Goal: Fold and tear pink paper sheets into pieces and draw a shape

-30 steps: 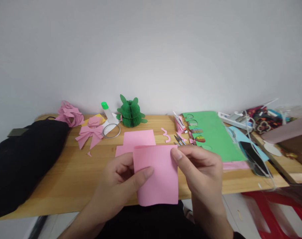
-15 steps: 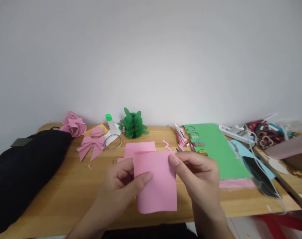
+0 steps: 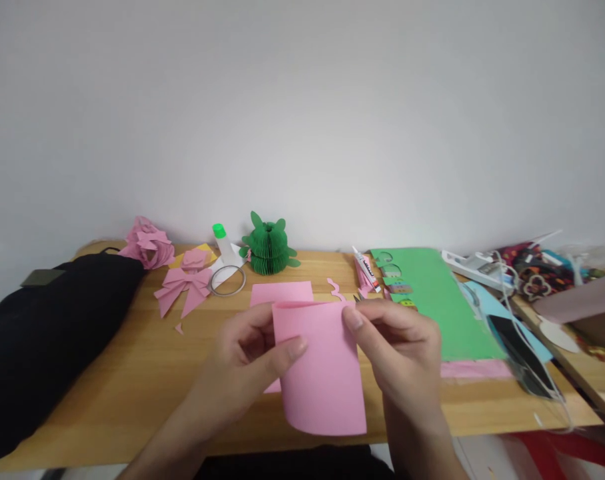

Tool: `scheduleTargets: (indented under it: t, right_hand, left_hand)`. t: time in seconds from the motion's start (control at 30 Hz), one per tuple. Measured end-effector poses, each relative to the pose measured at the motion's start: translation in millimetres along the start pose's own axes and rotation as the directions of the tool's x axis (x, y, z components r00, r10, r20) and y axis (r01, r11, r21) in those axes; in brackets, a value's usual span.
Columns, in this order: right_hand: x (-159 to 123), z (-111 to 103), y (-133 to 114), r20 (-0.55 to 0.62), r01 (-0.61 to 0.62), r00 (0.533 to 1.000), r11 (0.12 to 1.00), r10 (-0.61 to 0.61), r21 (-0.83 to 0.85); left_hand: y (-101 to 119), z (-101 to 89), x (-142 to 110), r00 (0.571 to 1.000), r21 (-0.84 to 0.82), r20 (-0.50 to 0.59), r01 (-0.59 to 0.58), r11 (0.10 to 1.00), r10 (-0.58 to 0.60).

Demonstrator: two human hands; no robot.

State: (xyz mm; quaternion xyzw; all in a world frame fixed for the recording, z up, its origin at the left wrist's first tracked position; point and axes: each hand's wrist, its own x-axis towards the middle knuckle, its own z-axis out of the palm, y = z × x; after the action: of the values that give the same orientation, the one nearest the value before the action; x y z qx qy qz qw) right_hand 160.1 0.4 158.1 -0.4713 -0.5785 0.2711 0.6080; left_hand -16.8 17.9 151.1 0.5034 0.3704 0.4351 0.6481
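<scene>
A plain, evenly lit pale grey wall (image 3: 302,100) fills the view from 9 through 12 to 3 o'clock. A light wooden tabletop (image 3: 132,373) abuts it. A red frame (image 3: 572,447) stands at 4 o'clock.

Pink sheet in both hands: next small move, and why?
Probably press the curled pink sheet flat into a crease. It bows rather than lying folded, with the left hand pinching its left edge and the right hand its top right corner, above the table.
</scene>
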Motion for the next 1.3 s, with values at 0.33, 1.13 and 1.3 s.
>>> scheduleTargets:
  t: [0.33,1.13,1.3]
  right_hand:
    - [-7,-3,1,-0.097,0.014,0.995,0.999,-0.017,-0.036]
    - [-6,0,18,-0.187,-0.016,0.982,0.999,0.006,-0.051]
    - [-6,3,22,-0.162,-0.044,0.986,0.999,0.044,0.003]
  left_hand:
    - [1,5.1,7,0.974,0.016,-0.210,-0.087,0.996,0.089]
    - [-9,14.4,18,0.998,-0.007,0.031,0.059,0.998,-0.058]
    - [-11,12.3,19,0.998,0.136,-0.044,0.046,0.990,-0.040]
